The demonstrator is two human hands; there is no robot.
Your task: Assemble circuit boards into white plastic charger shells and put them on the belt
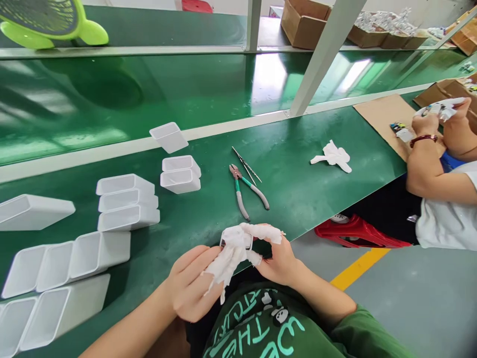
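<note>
My left hand [192, 283] and my right hand [279, 258] meet at the near edge of the green table [290, 164]. Between them they hold a crumpled white cloth [234, 253] wrapped around a small dark part [223, 242], of which only a corner shows. The left fingers curl under the cloth's hanging end. Thumb and fingers of my right hand pinch its upper end. Just beyond the hands lie pliers with grey handles [246, 191] and thin tweezers [246, 164].
Several white rectangular plastic shells [126, 201] lie in stacks and rows at the left. A second white cloth [333, 156] lies to the right. Another person sits at the right, their hands [428, 124] holding small items over a cardboard sheet [383, 114]. A slanted metal post [324, 54] stands behind.
</note>
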